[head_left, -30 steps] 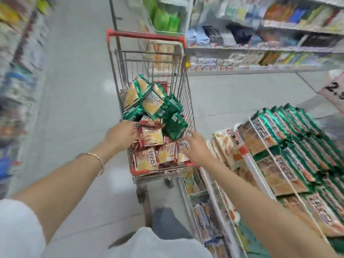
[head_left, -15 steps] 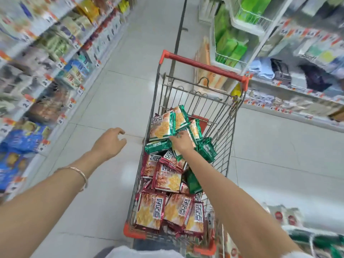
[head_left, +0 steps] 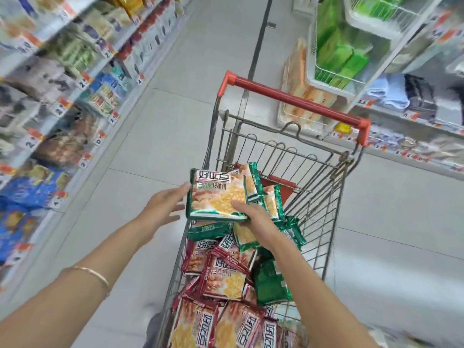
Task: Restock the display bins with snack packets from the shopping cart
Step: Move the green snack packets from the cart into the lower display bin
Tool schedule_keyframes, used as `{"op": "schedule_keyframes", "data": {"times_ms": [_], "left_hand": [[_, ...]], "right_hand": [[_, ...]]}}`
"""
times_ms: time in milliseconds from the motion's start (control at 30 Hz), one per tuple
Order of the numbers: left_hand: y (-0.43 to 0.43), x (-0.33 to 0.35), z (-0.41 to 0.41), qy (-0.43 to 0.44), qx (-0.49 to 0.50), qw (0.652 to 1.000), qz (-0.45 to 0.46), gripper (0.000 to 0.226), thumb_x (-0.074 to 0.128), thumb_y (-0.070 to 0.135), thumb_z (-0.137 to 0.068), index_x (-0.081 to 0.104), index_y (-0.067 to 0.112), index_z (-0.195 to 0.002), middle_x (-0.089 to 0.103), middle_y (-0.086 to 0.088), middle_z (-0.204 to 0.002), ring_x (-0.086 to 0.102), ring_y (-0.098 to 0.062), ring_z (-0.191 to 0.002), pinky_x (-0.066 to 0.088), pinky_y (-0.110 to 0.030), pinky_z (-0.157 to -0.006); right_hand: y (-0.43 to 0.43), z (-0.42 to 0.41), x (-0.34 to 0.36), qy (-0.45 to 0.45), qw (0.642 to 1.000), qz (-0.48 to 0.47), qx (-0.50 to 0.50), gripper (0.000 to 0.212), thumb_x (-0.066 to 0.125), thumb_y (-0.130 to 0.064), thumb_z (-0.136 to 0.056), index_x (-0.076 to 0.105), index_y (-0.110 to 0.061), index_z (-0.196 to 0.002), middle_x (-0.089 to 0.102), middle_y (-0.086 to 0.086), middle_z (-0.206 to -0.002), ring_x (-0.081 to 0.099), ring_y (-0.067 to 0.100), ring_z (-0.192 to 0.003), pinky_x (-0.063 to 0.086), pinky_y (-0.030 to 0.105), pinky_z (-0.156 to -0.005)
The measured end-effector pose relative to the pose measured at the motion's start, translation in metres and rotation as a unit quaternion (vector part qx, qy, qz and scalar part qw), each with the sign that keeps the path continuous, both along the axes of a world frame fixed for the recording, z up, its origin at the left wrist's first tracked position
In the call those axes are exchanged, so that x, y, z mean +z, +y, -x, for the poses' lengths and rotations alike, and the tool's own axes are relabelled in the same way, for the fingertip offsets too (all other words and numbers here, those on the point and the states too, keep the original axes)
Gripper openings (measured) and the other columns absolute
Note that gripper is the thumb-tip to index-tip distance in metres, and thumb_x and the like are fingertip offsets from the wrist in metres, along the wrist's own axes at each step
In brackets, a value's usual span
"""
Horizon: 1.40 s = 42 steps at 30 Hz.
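A wire shopping cart (head_left: 324, 222) with a red handle stands in the aisle ahead of me, filled with green and red snack packets (head_left: 223, 280). My right hand (head_left: 253, 217) grips a green snack packet (head_left: 217, 197) by its lower right corner and holds it up over the cart's left rim. Just left of that packet is my left hand (head_left: 165, 204), fingers spread, with fingertips at the packet's left edge. More green packets lie under and behind the lifted one. Red packets fill the near end of the cart. The display bins are out of view.
Stocked shelves (head_left: 57, 96) with price tags run along the left of the aisle. On the right stand a white wire rack of green packs (head_left: 336, 59) and a shelf with folded cloths (head_left: 401, 94). Bare tiled floor (head_left: 163, 126) lies left of and beyond the cart.
My right hand has lifted a green packet out of the cart pile. My left hand has moved right, toward the packet's left edge. The view has closed in on the cart.
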State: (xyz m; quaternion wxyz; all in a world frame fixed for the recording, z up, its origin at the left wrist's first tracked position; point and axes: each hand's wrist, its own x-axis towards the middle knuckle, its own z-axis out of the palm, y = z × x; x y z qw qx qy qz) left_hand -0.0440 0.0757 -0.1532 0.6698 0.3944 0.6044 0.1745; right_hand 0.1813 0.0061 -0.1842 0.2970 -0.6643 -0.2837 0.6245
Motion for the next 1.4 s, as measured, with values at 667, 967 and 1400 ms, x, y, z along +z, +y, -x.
{"op": "schedule_keyframes", "data": {"times_ms": [667, 967, 1400], "left_hand": [[-0.015, -0.006, 0.022, -0.033, 0.125, 0.991, -0.018, 0.045, 0.071, 0.020, -0.092, 0.046, 0.018, -0.129, 0.068, -0.008, -0.116, 0.070, -0.026, -0.092, 0.057, -0.038, -0.074], [-0.107, 0.008, 0.016, -0.053, -0.216, 0.975, -0.018, 0.122, 0.058, 0.100, -0.045, 0.022, 0.049, -0.150, 0.040, 0.002, -0.156, 0.048, -0.031, -0.135, 0.037, -0.057, -0.112], [-0.417, 0.100, -0.074, -0.098, -0.583, 0.806, -0.031, 0.108, 0.082, 0.069, -0.057, 0.035, 0.026, -0.144, 0.058, -0.006, -0.136, 0.062, -0.031, -0.115, 0.048, -0.053, -0.103]], "right_hand": [[-0.030, 0.000, 0.008, 0.121, 0.950, -0.095, -0.272, 0.073, 0.079, -0.023, -0.078, 0.042, -0.012, -0.140, 0.063, 0.004, -0.128, 0.067, 0.020, -0.106, 0.056, 0.036, -0.093], [-0.187, 0.067, 0.040, 0.102, 0.986, -0.029, -0.127, 0.126, 0.093, -0.050, -0.053, 0.020, -0.028, -0.154, 0.033, 0.005, -0.157, 0.036, 0.029, -0.141, 0.024, 0.057, -0.117], [-0.554, 0.122, 0.108, 0.038, 0.834, -0.130, -0.535, 0.026, 0.071, -0.036, -0.085, 0.068, -0.017, -0.104, 0.077, 0.002, -0.091, 0.073, 0.017, -0.077, 0.059, 0.036, -0.080]]}}
